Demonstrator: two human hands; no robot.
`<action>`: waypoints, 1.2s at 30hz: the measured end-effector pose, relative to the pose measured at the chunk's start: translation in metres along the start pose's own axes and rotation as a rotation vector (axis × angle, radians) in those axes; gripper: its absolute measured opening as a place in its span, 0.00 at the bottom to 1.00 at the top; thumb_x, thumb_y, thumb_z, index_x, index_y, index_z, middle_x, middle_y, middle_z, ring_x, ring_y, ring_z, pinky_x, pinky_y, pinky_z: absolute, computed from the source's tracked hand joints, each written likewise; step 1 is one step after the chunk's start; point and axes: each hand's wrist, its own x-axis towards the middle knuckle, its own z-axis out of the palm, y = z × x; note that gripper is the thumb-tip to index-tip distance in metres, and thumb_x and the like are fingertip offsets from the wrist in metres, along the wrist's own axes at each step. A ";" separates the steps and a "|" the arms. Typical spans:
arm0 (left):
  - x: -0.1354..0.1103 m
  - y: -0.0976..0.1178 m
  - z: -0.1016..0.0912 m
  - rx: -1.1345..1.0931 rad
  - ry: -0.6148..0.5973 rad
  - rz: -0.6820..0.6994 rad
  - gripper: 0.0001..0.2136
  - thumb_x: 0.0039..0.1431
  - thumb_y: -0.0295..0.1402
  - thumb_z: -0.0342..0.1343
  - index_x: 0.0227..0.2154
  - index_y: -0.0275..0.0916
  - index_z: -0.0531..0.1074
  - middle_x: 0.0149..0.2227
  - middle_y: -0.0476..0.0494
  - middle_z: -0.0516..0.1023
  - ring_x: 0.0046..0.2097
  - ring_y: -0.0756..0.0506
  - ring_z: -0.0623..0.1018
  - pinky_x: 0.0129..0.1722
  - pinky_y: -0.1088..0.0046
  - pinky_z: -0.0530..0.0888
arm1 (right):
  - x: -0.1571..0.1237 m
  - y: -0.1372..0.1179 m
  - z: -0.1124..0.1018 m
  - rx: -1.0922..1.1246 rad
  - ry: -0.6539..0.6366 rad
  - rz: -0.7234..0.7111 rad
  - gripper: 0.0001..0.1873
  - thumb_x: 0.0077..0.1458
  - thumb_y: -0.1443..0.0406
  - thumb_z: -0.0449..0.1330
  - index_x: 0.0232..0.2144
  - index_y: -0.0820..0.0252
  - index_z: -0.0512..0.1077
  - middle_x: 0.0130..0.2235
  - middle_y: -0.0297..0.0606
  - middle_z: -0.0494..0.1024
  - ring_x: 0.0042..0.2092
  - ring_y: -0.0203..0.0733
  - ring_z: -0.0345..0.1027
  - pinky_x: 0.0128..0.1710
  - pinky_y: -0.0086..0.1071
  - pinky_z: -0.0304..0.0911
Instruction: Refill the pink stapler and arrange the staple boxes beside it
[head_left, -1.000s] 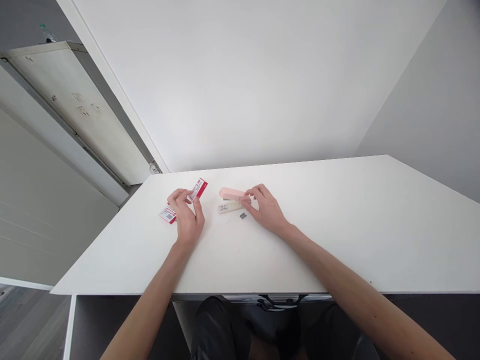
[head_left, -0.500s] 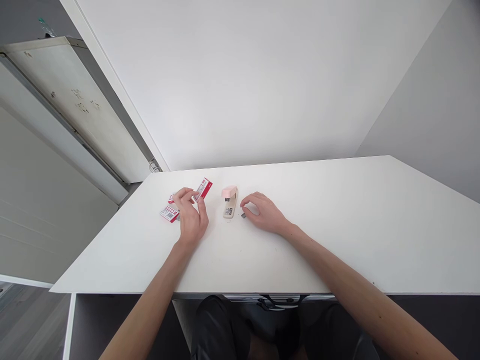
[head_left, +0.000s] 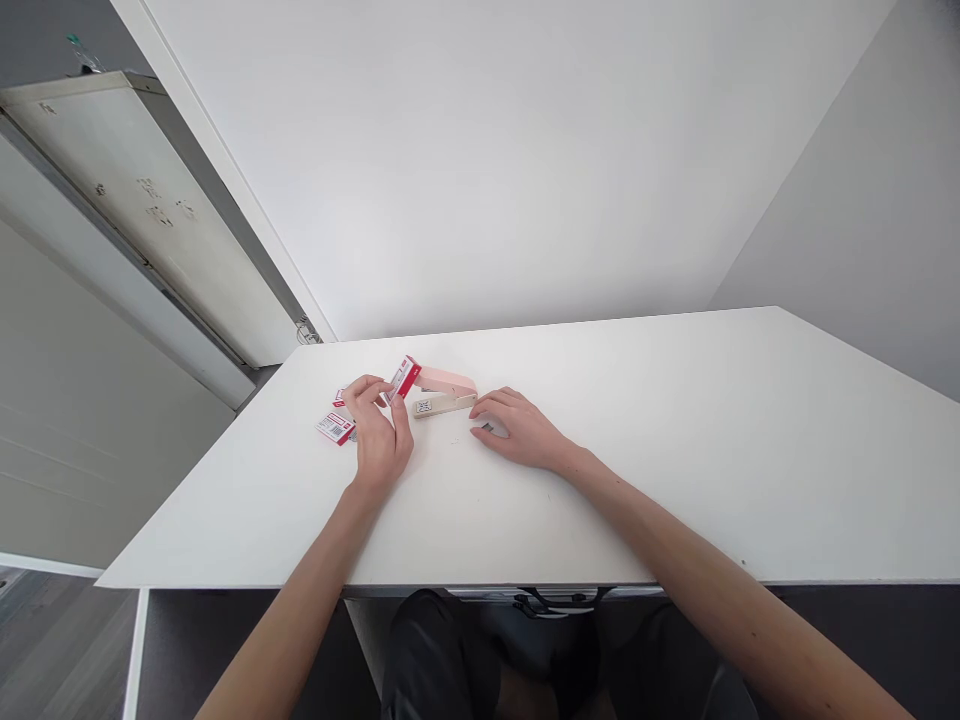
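Left hand [head_left: 380, 435]: pinching small red-and-white cardboard box [head_left: 404, 379]
Right hand [head_left: 519, 429]: narrowly parted, near small grey metal strip [head_left: 487, 427]
Pink-and-cream stapler [head_left: 452, 383]: between hands, on white counter [head_left: 637, 400]

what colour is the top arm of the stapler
Pale pink: the stapler's top arm shows best in the current head view.

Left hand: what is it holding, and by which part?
The left hand holds a red-and-white box by its near end, between thumb and fingers.
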 end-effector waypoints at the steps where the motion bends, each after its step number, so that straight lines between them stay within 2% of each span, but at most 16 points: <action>1: 0.000 0.000 0.000 -0.005 -0.005 0.011 0.09 0.73 0.34 0.45 0.52 0.41 0.61 0.52 0.33 0.62 0.53 0.39 0.68 0.44 0.59 0.73 | 0.000 0.000 -0.001 -0.014 -0.006 0.008 0.07 0.65 0.60 0.60 0.44 0.52 0.75 0.49 0.40 0.79 0.54 0.51 0.69 0.55 0.48 0.66; 4: 0.000 0.002 -0.001 -0.039 -0.046 0.040 0.09 0.72 0.34 0.48 0.52 0.41 0.61 0.52 0.34 0.64 0.50 0.40 0.69 0.44 0.59 0.73 | 0.000 0.004 -0.002 -0.058 -0.021 0.033 0.06 0.63 0.59 0.64 0.41 0.53 0.75 0.47 0.40 0.78 0.52 0.50 0.68 0.52 0.46 0.67; 8: 0.000 0.010 -0.003 -0.113 -0.176 0.075 0.10 0.70 0.33 0.53 0.50 0.43 0.63 0.50 0.35 0.67 0.46 0.41 0.72 0.43 0.59 0.74 | 0.001 0.009 -0.003 -0.057 -0.020 0.047 0.05 0.65 0.61 0.62 0.37 0.54 0.74 0.44 0.39 0.77 0.48 0.47 0.69 0.50 0.43 0.67; 13: -0.004 0.022 -0.003 -0.165 -0.339 0.096 0.08 0.68 0.34 0.55 0.48 0.44 0.66 0.51 0.35 0.70 0.52 0.39 0.74 0.45 0.59 0.76 | 0.004 0.013 -0.003 -0.011 0.013 0.087 0.06 0.65 0.60 0.63 0.35 0.54 0.74 0.42 0.37 0.78 0.46 0.46 0.69 0.48 0.42 0.66; 16: -0.005 0.028 -0.003 -0.257 -0.515 0.056 0.07 0.70 0.35 0.53 0.48 0.45 0.68 0.53 0.36 0.74 0.53 0.40 0.76 0.45 0.60 0.77 | 0.007 0.018 -0.002 -0.016 0.055 0.162 0.07 0.66 0.61 0.61 0.34 0.54 0.74 0.41 0.38 0.79 0.45 0.46 0.70 0.48 0.42 0.65; 19: -0.005 0.037 -0.001 -0.342 -0.631 -0.019 0.08 0.70 0.37 0.53 0.49 0.45 0.69 0.56 0.36 0.75 0.50 0.41 0.78 0.47 0.58 0.77 | 0.008 0.027 -0.001 0.006 0.173 0.305 0.10 0.65 0.58 0.61 0.32 0.54 0.74 0.41 0.38 0.80 0.43 0.46 0.72 0.48 0.43 0.66; 24: -0.007 0.052 0.013 -0.523 -0.664 -0.187 0.14 0.69 0.40 0.55 0.54 0.46 0.70 0.62 0.37 0.73 0.50 0.42 0.80 0.50 0.58 0.79 | 0.011 0.041 -0.005 0.255 0.422 0.552 0.15 0.60 0.51 0.63 0.34 0.56 0.75 0.42 0.40 0.81 0.40 0.45 0.74 0.43 0.41 0.69; 28: -0.003 0.059 0.035 -0.568 -0.687 -0.275 0.17 0.68 0.41 0.57 0.58 0.49 0.69 0.64 0.40 0.71 0.53 0.41 0.80 0.55 0.58 0.78 | 0.012 0.044 -0.013 0.435 0.596 0.650 0.22 0.56 0.45 0.64 0.37 0.57 0.77 0.44 0.43 0.83 0.45 0.48 0.75 0.48 0.42 0.69; 32: 0.003 0.062 0.057 -0.595 -0.694 -0.290 0.18 0.67 0.41 0.58 0.58 0.49 0.69 0.64 0.41 0.71 0.55 0.40 0.80 0.54 0.58 0.77 | 0.013 0.046 -0.017 0.516 0.635 0.645 0.24 0.54 0.43 0.65 0.38 0.58 0.77 0.47 0.45 0.82 0.49 0.49 0.75 0.52 0.43 0.68; 36: 0.005 0.056 0.067 -0.496 -0.580 -0.341 0.17 0.66 0.41 0.59 0.55 0.47 0.70 0.61 0.41 0.73 0.52 0.41 0.81 0.53 0.58 0.76 | 0.013 0.048 -0.018 0.505 0.627 0.655 0.26 0.56 0.42 0.62 0.39 0.58 0.77 0.46 0.45 0.82 0.48 0.48 0.75 0.50 0.41 0.69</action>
